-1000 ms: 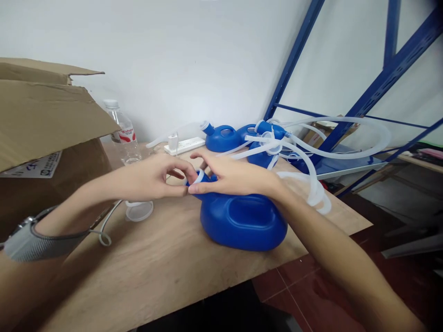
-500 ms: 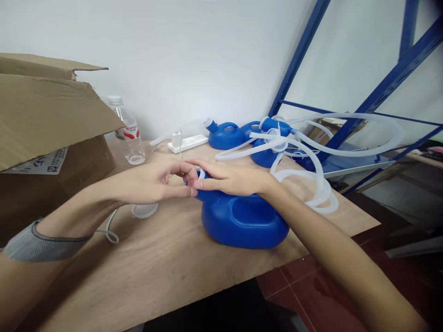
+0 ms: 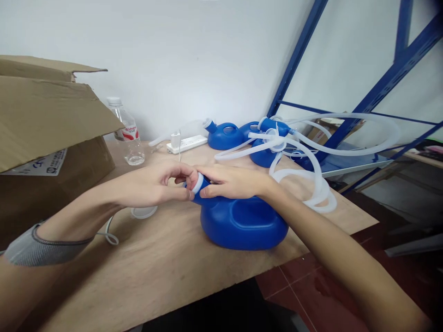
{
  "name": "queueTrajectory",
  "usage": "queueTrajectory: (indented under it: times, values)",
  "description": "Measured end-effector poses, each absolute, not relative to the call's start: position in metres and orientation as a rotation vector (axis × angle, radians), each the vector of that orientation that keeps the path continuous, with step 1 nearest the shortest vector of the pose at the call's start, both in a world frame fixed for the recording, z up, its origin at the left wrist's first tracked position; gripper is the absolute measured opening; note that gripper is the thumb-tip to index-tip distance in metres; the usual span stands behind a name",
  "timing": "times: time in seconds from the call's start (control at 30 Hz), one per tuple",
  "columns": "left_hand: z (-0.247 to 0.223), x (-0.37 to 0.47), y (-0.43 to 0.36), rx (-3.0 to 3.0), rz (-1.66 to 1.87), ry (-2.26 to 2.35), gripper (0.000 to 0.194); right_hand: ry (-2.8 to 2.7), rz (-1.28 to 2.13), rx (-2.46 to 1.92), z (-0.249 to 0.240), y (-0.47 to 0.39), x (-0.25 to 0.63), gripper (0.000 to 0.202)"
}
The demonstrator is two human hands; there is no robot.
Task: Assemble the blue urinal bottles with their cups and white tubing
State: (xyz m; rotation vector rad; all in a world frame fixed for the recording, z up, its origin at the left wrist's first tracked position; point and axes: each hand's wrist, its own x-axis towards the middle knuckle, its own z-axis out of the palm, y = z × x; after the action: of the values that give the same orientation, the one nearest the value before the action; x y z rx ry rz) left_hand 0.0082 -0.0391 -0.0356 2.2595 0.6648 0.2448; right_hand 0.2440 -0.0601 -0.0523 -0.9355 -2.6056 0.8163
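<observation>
A blue plastic jug (image 3: 244, 226) lies on the wooden table, its neck pointing left, with a white ring (image 3: 198, 183) around the mouth. My left hand (image 3: 166, 183) is closed at the mouth, thumb and fingers pinching the rim and ring. From the other side my right hand (image 3: 230, 181) wraps the neck, its thumb resting on the near side. A clear round lid (image 3: 144, 212) lies on the table below my left wrist. What the fingertips press inside the mouth is partly hidden.
An open cardboard box (image 3: 51, 115) and a water bottle (image 3: 129, 133) stand left. Behind are a power strip (image 3: 187, 144) and another blue jug (image 3: 226, 137). Coiled clear tubing (image 3: 320, 184) lies right, beside a blue metal rack (image 3: 387, 69).
My right fingers have drawn back slightly from my left fingertips, so more of the white ring and blue neck shows. The jug has stayed nearly in place.
</observation>
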Motion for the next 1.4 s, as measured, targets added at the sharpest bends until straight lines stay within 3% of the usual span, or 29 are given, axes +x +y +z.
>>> queueTrajectory:
  times: [0.4,1.07,1.4]
  values:
    - [-0.039,0.007,-0.034,2.245,0.256,0.606,0.025,-2.616,0.714,-0.918,-0.051,-0.062,0.243,0.027]
    - [-0.042,0.009,-0.032,2.353,0.307,0.563,0.009,-2.629,0.566,-0.946,-0.054,-0.065,0.239,0.023]
    - [-0.034,0.005,-0.032,2.446,0.289,0.5,0.005,-2.679,0.433,-1.016,-0.058,-0.066,0.234,0.041]
